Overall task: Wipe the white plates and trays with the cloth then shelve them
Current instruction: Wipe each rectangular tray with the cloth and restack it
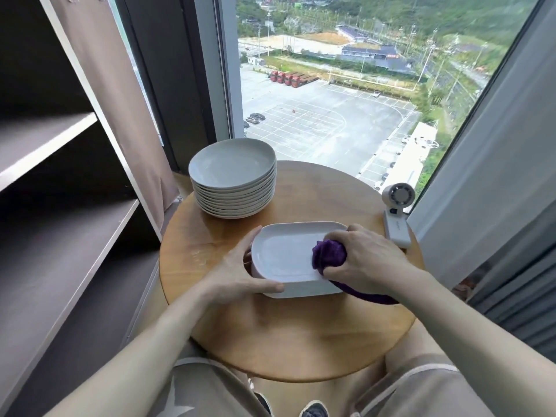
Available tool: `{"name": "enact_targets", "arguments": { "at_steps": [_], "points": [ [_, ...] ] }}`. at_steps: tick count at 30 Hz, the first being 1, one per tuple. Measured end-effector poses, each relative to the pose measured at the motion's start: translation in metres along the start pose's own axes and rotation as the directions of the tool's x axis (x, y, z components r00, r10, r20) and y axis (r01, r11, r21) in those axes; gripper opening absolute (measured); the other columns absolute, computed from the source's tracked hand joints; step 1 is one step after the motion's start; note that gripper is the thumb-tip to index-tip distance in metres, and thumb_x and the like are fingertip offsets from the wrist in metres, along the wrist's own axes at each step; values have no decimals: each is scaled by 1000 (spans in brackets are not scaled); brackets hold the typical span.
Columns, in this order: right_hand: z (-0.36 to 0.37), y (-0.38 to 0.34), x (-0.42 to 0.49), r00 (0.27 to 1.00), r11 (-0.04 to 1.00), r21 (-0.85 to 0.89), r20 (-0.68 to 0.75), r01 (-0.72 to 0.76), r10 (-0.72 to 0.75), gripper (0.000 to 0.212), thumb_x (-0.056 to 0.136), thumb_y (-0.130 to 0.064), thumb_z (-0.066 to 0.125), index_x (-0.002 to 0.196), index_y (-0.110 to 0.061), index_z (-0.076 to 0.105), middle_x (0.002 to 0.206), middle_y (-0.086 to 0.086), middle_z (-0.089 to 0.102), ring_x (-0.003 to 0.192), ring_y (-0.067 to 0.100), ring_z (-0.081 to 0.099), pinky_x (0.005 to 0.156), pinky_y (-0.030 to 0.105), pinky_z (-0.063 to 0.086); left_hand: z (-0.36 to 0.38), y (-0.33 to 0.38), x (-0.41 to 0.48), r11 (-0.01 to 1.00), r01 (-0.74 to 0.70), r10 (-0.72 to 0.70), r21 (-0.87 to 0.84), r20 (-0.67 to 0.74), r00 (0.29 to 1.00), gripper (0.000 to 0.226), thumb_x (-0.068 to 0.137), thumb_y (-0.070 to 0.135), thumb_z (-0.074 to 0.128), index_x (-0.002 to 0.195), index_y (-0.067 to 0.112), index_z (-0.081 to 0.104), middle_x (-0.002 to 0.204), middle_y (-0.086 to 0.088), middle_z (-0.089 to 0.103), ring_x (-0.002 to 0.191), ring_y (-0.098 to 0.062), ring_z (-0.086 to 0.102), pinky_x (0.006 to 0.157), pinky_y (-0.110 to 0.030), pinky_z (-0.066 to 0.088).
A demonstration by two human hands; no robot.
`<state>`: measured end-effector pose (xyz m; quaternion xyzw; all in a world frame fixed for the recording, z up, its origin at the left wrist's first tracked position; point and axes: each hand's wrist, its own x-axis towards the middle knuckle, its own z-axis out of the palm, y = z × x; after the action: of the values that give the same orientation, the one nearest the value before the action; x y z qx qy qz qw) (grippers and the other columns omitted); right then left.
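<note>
A white rectangular tray [282, 254] lies on the round wooden table [301, 335], with what looks like another tray under it. My left hand [237, 275] grips the tray's left edge, thumb along the front rim. My right hand [370, 257] holds a bunched purple cloth [329, 254] pressed on the tray's right inner surface; the cloth's tail [370, 296] hangs past the front right corner. A stack of several white round plates [233, 179] stands at the table's back left.
An open shelf unit with grey boards [60, 236] stands at the left, close to the table. A small white fan device [397, 215] sits at the table's right edge. A large window lies beyond, with curtains on both sides.
</note>
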<state>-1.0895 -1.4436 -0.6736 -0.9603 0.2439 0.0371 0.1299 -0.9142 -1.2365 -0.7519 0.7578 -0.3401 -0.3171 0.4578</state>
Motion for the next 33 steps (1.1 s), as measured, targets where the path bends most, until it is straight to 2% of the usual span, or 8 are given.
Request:
{"name": "enact_targets", "arguments": {
  "at_steps": [5,10,15,19,22,27,30,33],
  "points": [
    [-6,11,6,999,981,-190,-24,-47,44,51,73,-68,62,118,-46,59,104,-6,49,94,23,51,77,35,36,0,1,1,999,24,-23,-32,29,999,131,49,36,100,154,52,23,137,25,57,126,3,55,110,-30,46],
    [0,-1,31,996,974,-219,-85,-56,38,48,77,-62,59,121,-42,60,106,-2,52,97,28,53,81,38,39,0,3,2,999,18,-17,-28,41,999,131,52,34,100,156,47,21,139,22,55,129,1,53,112,-31,45],
    [9,-22,48,996,998,-45,-87,33,-37,60,70,-67,57,127,-48,56,115,-6,53,109,27,55,93,39,43,-4,0,6,1000,7,-8,25,31,999,129,53,38,99,153,54,21,130,38,49,111,28,46,85,5,37],
    [21,-42,50,987,994,-3,-115,113,-113,62,66,-70,52,125,-51,55,114,-12,52,107,22,55,90,37,45,-1,4,6,998,16,-17,61,26,1000,132,50,46,99,151,60,16,129,43,46,122,20,45,87,3,34],
    [27,-64,50,976,980,18,-98,198,-195,67,63,-69,52,127,-50,55,113,-13,52,105,22,56,87,34,43,0,7,2,997,4,-5,78,13,1000,117,52,43,98,130,81,20,114,57,46,110,35,39,82,9,32],
    [29,-85,39,959,960,3,-30,281,-281,60,63,-68,57,119,-46,57,103,-13,47,101,20,55,83,31,40,0,3,0,998,26,-28,64,31,999,128,52,36,98,152,54,19,128,33,57,117,16,53,99,-11,44],
    [29,-81,29,967,968,-12,-14,252,-253,46,69,-67,57,108,-43,56,102,-11,48,99,21,55,78,32,38,1,6,-2,990,39,-45,133,44,998,136,55,45,94,156,52,4,146,18,47,132,-5,48,110,-22,41],
    [27,-75,18,982,982,-32,-18,186,-187,41,75,-66,58,108,-40,56,102,-10,48,94,23,56,76,34,41,0,5,-2,987,52,-59,151,43,997,132,59,52,91,155,52,0,155,14,35,140,-9,38,117,-29,35]
  ]
}}
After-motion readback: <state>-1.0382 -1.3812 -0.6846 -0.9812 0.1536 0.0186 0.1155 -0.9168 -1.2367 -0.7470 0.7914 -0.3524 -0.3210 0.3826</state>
